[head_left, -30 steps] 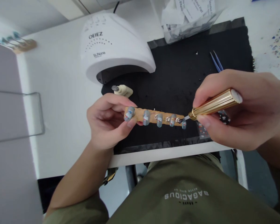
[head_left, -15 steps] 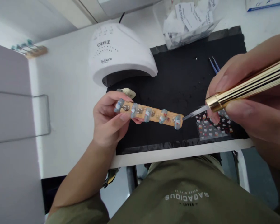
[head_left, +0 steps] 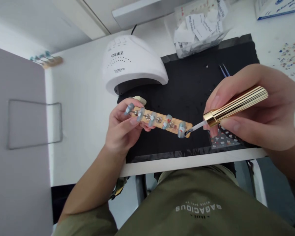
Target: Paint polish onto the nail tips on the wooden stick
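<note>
My left hand [head_left: 124, 127] pinches the left end of a wooden strip [head_left: 175, 127] held above the black mat. Several grey-blue decorated false nails stand along it on round metal studs. Between thumb and fingers, my right hand [head_left: 260, 114] grips a gold ribbed brush handle [head_left: 236, 106], pointing down and left. The brush tip [head_left: 188, 132] is at the lower right edge of the rightmost nail [head_left: 181, 129] and seems to touch it. Below my right hand, a sheet of small stickers [head_left: 222, 139] lies partly hidden.
A white nail lamp [head_left: 135, 60] stands behind my left hand. Behind the black mat [head_left: 186, 82] is a clear bag of alcohol pad packets [head_left: 199, 29]. Blue tweezers [head_left: 225, 70] lie beyond my right hand. Small coloured pieces [head_left: 291, 59] and a box [head_left: 277, 8] are at the right.
My right hand has moved left and slightly down, bringing the brush tip from beside the strip's end to the rightmost nail. The strip is tilted a little differently, and the camera view has shifted.
</note>
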The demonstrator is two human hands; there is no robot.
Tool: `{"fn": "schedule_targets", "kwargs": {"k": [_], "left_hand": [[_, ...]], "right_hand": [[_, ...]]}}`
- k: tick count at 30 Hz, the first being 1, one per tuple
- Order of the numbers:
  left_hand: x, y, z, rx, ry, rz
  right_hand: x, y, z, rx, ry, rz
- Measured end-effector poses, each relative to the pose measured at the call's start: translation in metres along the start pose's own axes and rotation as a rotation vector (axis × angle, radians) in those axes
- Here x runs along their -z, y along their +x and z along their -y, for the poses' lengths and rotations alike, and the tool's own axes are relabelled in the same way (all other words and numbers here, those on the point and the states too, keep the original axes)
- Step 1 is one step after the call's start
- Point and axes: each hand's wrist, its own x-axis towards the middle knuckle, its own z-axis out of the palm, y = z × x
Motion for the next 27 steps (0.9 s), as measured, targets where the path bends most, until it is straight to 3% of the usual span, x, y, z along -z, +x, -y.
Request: {"fn": "schedule_targets", "kwargs": {"k": [4,10,17,24,27], "left_hand": [[0.0019,0.0017,0.0011,-0.025,-0.006,0.036],[0.0029,0.0021,0.0018,-0.032,0.011,0.039],[0.0032,0.0000,0.0002,0.009,0.026,0.028],[0.0001,0.0000,-0.0007,-0.004,-0.008,0.052],[0.0003,0.0000,-0.0009,-0.004,-0.025,0.059]], "right_hand": [[-0.0020,0.0027,-0.0016,0.017,0.071,-0.016],[-0.0018,0.0026,0.0014,-0.047,0.100,-0.141],[0.0033,-0.0002,-0.0042,-0.020,0.142,0.042],[-0.0019,0.0050,-0.0071,-0.056,0.117,-0.148],[-0.0017,0.0058,-0.0059,-0.042,0.146,-0.132]]}}
